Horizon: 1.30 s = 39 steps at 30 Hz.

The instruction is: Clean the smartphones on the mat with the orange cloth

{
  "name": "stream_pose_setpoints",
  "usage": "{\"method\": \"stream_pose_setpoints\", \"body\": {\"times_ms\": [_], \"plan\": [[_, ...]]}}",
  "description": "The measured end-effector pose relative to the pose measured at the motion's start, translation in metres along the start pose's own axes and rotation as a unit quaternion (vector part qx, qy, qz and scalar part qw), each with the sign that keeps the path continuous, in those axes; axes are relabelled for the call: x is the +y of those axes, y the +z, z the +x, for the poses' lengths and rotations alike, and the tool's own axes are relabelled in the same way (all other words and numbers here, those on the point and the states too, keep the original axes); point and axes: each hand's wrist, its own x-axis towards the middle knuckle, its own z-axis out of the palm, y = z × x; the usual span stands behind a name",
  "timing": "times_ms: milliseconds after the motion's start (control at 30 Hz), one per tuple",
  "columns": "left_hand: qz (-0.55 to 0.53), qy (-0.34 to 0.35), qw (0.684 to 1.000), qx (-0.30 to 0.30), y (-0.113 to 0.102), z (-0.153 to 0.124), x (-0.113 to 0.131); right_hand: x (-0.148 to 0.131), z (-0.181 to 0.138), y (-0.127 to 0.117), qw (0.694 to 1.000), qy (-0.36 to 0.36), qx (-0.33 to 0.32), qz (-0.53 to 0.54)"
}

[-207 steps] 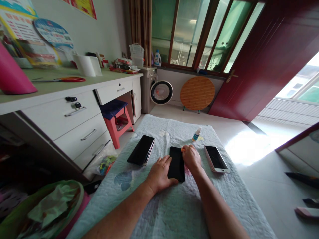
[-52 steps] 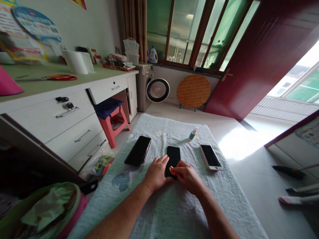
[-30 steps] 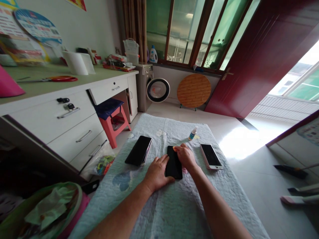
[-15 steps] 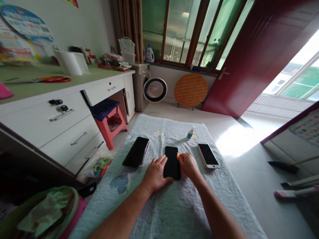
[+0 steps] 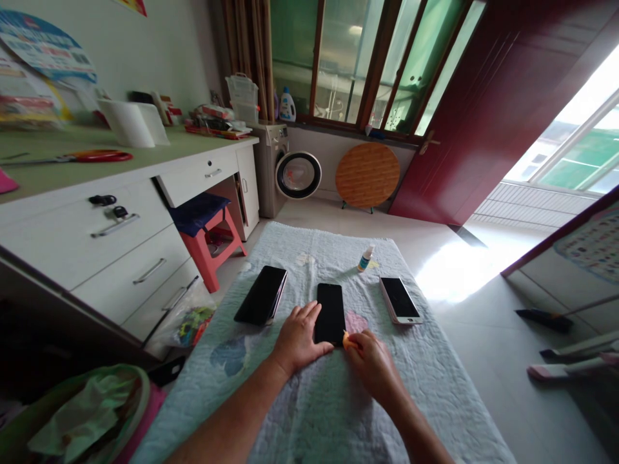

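Note:
A black phone (image 5: 330, 312) lies face up in the middle of a pale quilted cloth (image 5: 329, 399). My left hand (image 5: 296, 338) rests flat on the phone's left edge, fingers spread, pressing it down. My right hand (image 5: 371, 362) sits just right of the phone's near corner, fingers pinched on a small orange piece (image 5: 348, 339). Another black phone (image 5: 261, 294) lies to the left, and a white-edged phone (image 5: 399, 299) to the right.
A small dropper bottle (image 5: 365, 258) stands at the cloth's far side. A white desk with drawers (image 5: 120, 245) and a red stool (image 5: 210, 232) lie left. A bag of crumpled paper (image 5: 87, 412) sits near left. A dark red door (image 5: 488, 116) stands open on the right.
My right hand with the orange piece slid from the phone's far end down its right side to the near corner. The left hand stayed on the phone.

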Motion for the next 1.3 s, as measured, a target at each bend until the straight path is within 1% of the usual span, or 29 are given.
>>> {"method": "stream_pose_setpoints", "body": {"times_ms": [67, 167, 433, 700, 833, 967, 1100, 1300], "plan": [[0.002, 0.001, 1.000, -0.001, 0.000, 0.000, 0.000, 0.001, 0.002, 0.001, 1.000, 0.004, 0.004, 0.005], [0.004, 0.004, 1.000, -0.004, -0.001, 0.000, 0.000, 0.002, 0.015, 0.002, 1.000, 0.002, 0.014, 0.001], [-0.004, -0.003, 0.999, -0.032, -0.006, 0.001, 0.001, 0.006, 0.072, 0.005, 0.998, 0.018, 0.037, -0.051], [-0.012, -0.008, 1.000, -0.027, -0.005, 0.001, 0.001, 0.006, 0.120, 0.004, 0.994, 0.011, 0.046, -0.100], [-0.012, -0.003, 1.000, -0.024, -0.004, 0.001, -0.001, 0.005, 0.138, 0.002, 0.993, -0.004, 0.026, -0.116], [-0.019, 0.013, 0.999, -0.022, -0.006, 0.001, -0.001, -0.001, 0.151, 0.000, 0.990, -0.024, -0.010, -0.136], [-0.009, 0.006, 0.999, -0.030, -0.009, 0.002, 0.002, -0.015, 0.160, 0.002, 0.986, -0.047, -0.045, -0.152], [0.001, -0.012, 1.000, -0.024, -0.006, 0.001, 0.003, -0.039, 0.166, 0.016, 0.981, -0.069, -0.073, -0.164]]}}
